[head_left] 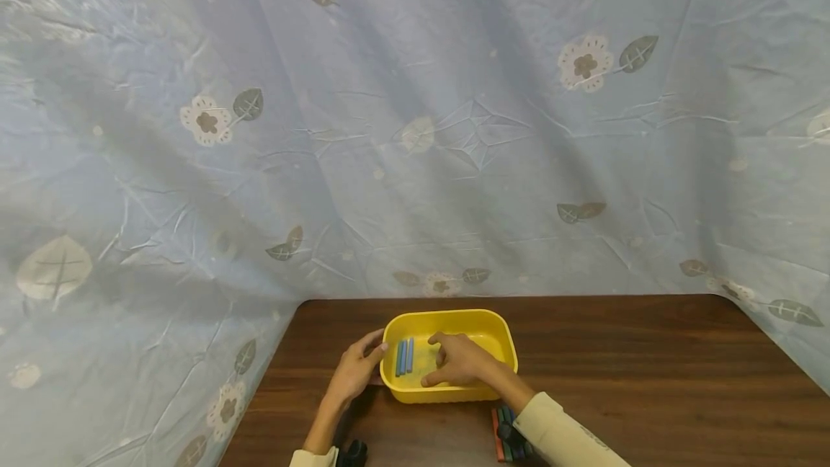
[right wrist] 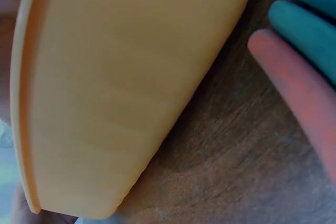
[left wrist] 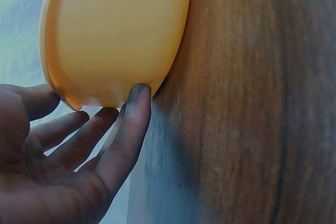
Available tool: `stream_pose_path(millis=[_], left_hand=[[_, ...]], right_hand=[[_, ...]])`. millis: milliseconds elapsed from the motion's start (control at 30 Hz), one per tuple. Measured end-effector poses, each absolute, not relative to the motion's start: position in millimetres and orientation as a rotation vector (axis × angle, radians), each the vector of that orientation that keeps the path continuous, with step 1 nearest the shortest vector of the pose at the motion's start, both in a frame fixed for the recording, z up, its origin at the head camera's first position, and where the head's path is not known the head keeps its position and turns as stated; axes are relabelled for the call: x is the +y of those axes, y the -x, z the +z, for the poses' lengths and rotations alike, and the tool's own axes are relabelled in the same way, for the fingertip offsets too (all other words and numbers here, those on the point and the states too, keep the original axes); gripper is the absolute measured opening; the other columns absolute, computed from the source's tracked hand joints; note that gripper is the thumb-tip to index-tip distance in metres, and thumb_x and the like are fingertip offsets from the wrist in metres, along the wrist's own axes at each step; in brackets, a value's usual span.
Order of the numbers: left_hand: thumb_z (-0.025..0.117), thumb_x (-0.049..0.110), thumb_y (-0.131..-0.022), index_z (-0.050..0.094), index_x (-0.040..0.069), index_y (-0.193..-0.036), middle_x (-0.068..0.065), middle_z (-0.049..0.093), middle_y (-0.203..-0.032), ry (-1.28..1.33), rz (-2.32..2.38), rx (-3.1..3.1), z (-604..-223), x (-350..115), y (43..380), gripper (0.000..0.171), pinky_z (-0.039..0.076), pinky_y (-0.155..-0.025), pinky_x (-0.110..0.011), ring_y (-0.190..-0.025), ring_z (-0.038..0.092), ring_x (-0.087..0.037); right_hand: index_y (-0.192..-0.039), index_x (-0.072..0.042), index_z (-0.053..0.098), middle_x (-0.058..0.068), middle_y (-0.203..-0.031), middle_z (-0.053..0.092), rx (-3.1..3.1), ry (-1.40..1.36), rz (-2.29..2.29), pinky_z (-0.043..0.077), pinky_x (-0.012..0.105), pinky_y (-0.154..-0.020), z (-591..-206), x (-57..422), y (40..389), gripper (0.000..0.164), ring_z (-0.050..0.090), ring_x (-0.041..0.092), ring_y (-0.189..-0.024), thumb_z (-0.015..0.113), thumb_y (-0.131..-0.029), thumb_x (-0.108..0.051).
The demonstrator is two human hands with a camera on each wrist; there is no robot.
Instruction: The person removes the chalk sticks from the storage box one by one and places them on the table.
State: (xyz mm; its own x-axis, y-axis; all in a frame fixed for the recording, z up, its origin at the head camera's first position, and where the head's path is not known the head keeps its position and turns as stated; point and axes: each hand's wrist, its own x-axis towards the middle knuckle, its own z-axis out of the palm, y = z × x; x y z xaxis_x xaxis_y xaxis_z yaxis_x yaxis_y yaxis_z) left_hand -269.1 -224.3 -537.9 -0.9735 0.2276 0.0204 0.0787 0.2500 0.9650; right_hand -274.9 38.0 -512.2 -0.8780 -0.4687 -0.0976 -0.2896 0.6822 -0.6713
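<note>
A yellow plastic basin (head_left: 447, 395) stands on the table. My left hand (head_left: 353, 373) holds its left end, the thumb at the rim and the fingers against the outer wall, as the left wrist view shows. Inside, at the left end, three chalk sticks (head_left: 404, 357) in blue shades lie side by side. Over the basin floor, just right of them, is my right hand (head_left: 460, 360), reaching in across the near rim. Its thumb and index finger are spread apart, with nothing visible between them; the other fingers are mostly hidden.
Several coloured chalk sticks lie under my right wrist, in front of the basin, a red chalk stick (head_left: 497, 434) among them. The dark wooden table (head_left: 616, 352) reaches back to a flower-patterned curtain (head_left: 415, 186). Dark wrist devices sit on both arms.
</note>
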Motion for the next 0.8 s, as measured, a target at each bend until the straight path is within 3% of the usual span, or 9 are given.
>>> stream_pose_path(millis=[200,500,800], left_hand=[[0.059,0.018,-0.112,0.047,0.001,-0.160,-0.034,0.057,-0.149,-0.287,1.822,2.397,-537.9,-223.4,268.7,0.053,0.071,-0.072,-0.046,-0.104,0.077,-0.039],[0.058,0.020,-0.113,0.046,-0.001,-0.160,-0.036,0.057,-0.149,-0.296,1.826,2.396,-537.5,-223.3,266.9,0.053,0.071,-0.071,-0.046,-0.103,0.077,-0.041],[0.058,0.020,-0.113,0.046,0.000,-0.160,-0.035,0.057,-0.150,-0.292,1.818,2.385,-535.1,-223.2,267.5,0.053,0.071,-0.073,-0.044,-0.105,0.077,-0.039]], right_hand=[[-0.150,0.000,0.057,-0.005,-0.092,0.069,2.636,0.587,-1.001,0.058,0.035,-0.076,-516.4,34.1,278.7,0.084,0.060,0.014,-0.086,0.093,-0.085,-0.039],[-0.149,0.002,0.057,-0.003,-0.087,0.069,2.629,0.620,-1.001,0.055,0.028,-0.067,-519.3,24.9,285.2,0.084,0.060,0.010,-0.071,0.094,-0.083,-0.034],[-0.149,-0.002,0.060,-0.005,-0.084,0.068,2.671,0.585,-0.945,0.052,0.025,-0.063,-521.5,8.7,292.4,0.083,0.059,0.010,-0.071,0.095,-0.081,-0.035]])
